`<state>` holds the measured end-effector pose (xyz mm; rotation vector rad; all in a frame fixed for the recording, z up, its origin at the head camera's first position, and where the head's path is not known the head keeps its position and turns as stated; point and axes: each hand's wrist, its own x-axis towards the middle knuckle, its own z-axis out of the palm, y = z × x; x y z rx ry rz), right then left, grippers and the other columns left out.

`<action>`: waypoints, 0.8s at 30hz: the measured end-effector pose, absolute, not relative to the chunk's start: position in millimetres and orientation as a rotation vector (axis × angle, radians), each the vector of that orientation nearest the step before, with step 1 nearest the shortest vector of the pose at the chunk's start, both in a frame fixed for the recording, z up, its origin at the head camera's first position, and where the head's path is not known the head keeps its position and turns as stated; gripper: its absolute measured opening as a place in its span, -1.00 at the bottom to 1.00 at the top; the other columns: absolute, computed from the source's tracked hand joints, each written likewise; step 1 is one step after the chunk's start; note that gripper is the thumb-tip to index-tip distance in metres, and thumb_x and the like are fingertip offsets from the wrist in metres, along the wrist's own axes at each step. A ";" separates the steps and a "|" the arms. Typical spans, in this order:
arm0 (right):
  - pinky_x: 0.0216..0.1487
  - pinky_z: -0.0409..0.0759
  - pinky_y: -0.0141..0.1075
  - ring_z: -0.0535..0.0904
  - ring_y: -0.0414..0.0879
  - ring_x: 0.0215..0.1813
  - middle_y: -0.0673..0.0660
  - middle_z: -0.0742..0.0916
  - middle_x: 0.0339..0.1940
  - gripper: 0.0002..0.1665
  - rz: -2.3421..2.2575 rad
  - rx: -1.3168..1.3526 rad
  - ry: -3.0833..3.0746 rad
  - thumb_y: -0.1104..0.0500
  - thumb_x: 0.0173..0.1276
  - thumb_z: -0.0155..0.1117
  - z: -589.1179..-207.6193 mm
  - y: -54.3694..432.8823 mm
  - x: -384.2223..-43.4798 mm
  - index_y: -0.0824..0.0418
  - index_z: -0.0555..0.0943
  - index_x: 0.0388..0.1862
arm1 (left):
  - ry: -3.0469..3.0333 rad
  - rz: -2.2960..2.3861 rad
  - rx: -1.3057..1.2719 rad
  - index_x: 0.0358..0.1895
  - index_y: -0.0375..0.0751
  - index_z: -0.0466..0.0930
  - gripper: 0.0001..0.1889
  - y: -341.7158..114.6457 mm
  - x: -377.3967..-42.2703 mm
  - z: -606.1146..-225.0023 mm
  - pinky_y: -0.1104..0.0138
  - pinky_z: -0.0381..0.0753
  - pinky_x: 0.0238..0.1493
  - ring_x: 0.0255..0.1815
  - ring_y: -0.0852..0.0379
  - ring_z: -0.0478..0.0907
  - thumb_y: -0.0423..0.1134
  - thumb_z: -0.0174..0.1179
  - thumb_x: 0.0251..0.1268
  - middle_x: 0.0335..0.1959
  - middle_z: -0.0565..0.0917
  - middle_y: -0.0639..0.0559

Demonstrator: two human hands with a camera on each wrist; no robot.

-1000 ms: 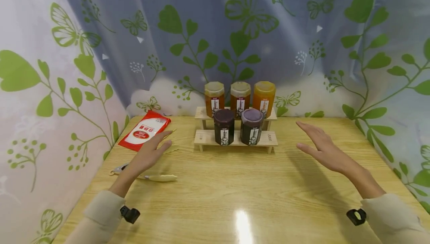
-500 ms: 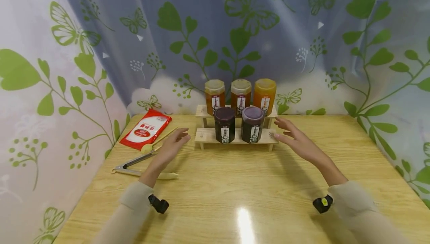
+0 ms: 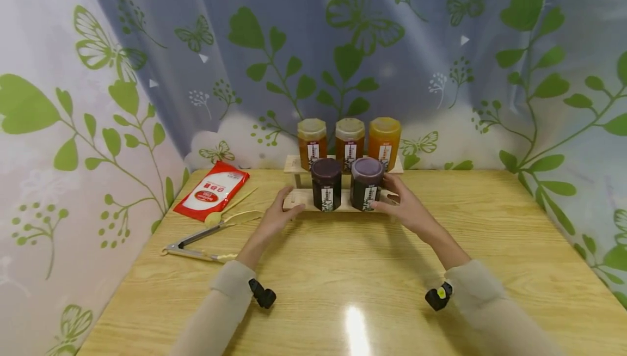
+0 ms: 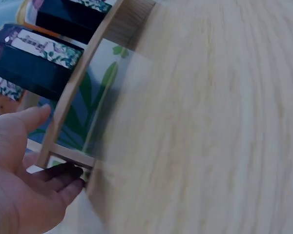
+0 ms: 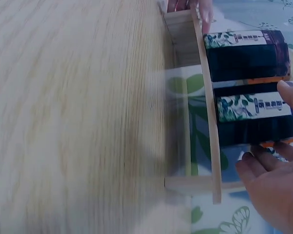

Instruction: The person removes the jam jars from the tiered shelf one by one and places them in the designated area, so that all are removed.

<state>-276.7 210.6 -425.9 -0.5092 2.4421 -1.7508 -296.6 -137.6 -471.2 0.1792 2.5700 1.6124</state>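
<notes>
Head view shows a pale, glossy wood-grain bench (image 3: 343, 269) backed by a thin curtain (image 3: 343, 35) printed with green leaves and butterflies. At its far middle stands a small two-step rack (image 3: 300, 197) of light, unpainted wooden slats. The left hand (image 3: 274, 219) grasps the left end of the lower step, thumb on top and fingers (image 4: 63, 174) curled underneath, as the left wrist view shows. The right hand (image 3: 404, 209) holds the right end the same way, its fingers (image 5: 256, 163) bent under the slat and beside the nearest jar. Three amber jars (image 3: 350, 141) with pale lids stand on the upper step, two dark purple jars (image 3: 345, 183) with labels on the lower. A flat red packet (image 3: 211, 190) lies at the left, near metal tongs (image 3: 191, 244) and a pale wooden spoon (image 3: 222, 212).
</notes>
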 end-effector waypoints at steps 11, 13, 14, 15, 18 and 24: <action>0.51 0.29 0.21 0.21 0.31 0.61 0.37 0.29 0.62 0.05 -1.920 -0.343 2.368 0.12 0.45 0.44 -429.5 195.0 -282.5 0.21 0.02 0.69 | 2.727 1.584 0.140 0.67 0.23 0.10 -0.16 -132.1 -298.3 -491.4 -0.25 0.20 0.50 0.60 -0.31 0.19 0.31 0.20 0.44 0.66 0.21 -0.09; 0.50 0.30 0.21 0.23 0.31 0.60 0.36 0.30 0.61 0.06 -1.907 -0.319 2.394 0.10 0.43 0.46 -429.8 192.8 -285.2 0.20 0.03 0.69 | 2.757 1.558 0.132 0.67 0.22 0.11 -0.16 -130.5 -298.5 -491.8 -0.24 0.22 0.50 0.58 -0.30 0.23 0.34 0.18 0.43 0.65 0.22 -0.05; 0.50 0.30 0.21 0.23 0.30 0.59 0.36 0.31 0.60 0.07 -1.905 -0.312 2.408 0.10 0.42 0.47 -429.9 191.6 -286.5 0.20 0.04 0.69 | 2.765 1.548 0.141 0.67 0.19 0.10 -0.14 -130.1 -298.8 -491.7 -0.24 0.23 0.49 0.57 -0.30 0.24 0.35 0.18 0.43 0.65 0.22 -0.04; 0.50 0.29 0.21 0.24 0.30 0.59 0.36 0.32 0.60 0.07 -1.904 -0.310 2.421 0.10 0.41 0.48 -429.9 190.2 -287.5 0.21 0.05 0.68 | 2.767 1.538 0.138 0.67 0.19 0.10 -0.14 -129.9 -299.6 -491.4 -0.23 0.24 0.49 0.57 -0.30 0.25 0.36 0.17 0.43 0.66 0.22 -0.03; 0.51 0.28 0.20 0.24 0.27 0.59 0.36 0.34 0.58 0.07 -1.898 -0.305 2.463 0.10 0.39 0.51 -430.1 185.1 -290.4 0.24 0.08 0.66 | 2.763 1.529 0.137 0.66 0.15 0.12 -0.14 -130.9 -302.0 -488.5 -0.21 0.23 0.51 0.59 -0.26 0.22 0.34 0.20 0.42 0.65 0.23 -0.02; 0.54 0.22 0.21 0.20 0.23 0.62 0.34 0.34 0.58 0.10 -1.881 -0.277 2.528 0.07 0.37 0.53 -431.9 175.4 -292.9 0.26 0.06 0.65 | 2.691 1.565 0.108 0.61 0.09 0.20 -0.16 -136.3 -307.7 -481.2 -0.18 0.35 0.44 0.55 -0.29 0.30 0.22 0.33 0.38 0.62 0.28 -0.13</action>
